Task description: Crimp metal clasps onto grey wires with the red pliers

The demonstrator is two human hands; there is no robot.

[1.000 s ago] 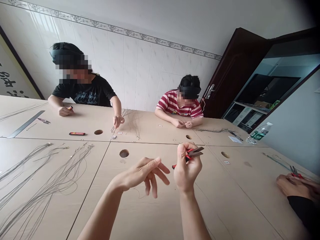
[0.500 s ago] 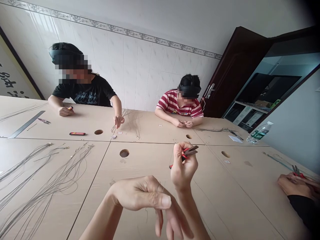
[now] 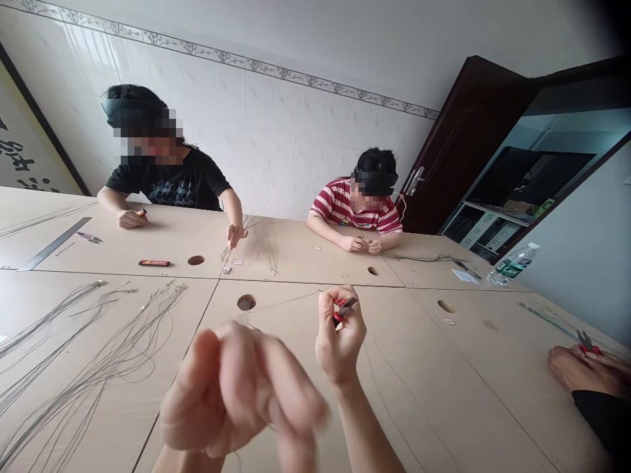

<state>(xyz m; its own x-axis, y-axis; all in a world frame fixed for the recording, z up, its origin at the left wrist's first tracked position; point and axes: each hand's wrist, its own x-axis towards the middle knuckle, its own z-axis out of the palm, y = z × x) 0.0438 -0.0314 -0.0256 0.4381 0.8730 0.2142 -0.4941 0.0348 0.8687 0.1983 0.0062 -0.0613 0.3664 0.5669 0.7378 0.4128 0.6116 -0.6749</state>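
Observation:
My right hand (image 3: 340, 341) is raised over the table, closed around small red-handled pliers (image 3: 348, 307) whose dark jaws point up and right. A thin dark cord (image 3: 290, 299) leads leftward from the thumb tip of this hand. Nearer the camera, my left hand (image 3: 241, 387) is blurred by motion, its fingers curled and the thumb close to the index finger. The cord appears to run to this hand, and a short loose end shows beneath it; the exact grip is smeared. Long strands trail over the tabletop beside my right forearm.
Bundles of thin cords (image 3: 123, 335) lie at left on the table (image 3: 276, 420). A metal ruler (image 3: 56, 243), a red-black box cutter (image 3: 154, 263) and a water bottle (image 3: 513, 264) are farther off. Two people sit opposite; another person's hands (image 3: 586, 368) are at right. Round holes pierce the tabletop.
My left hand has moved left and turned, its fingers now toward the camera. My right hand has shifted slightly left with the pliers, and the cord now stretches leftward from its thumb.

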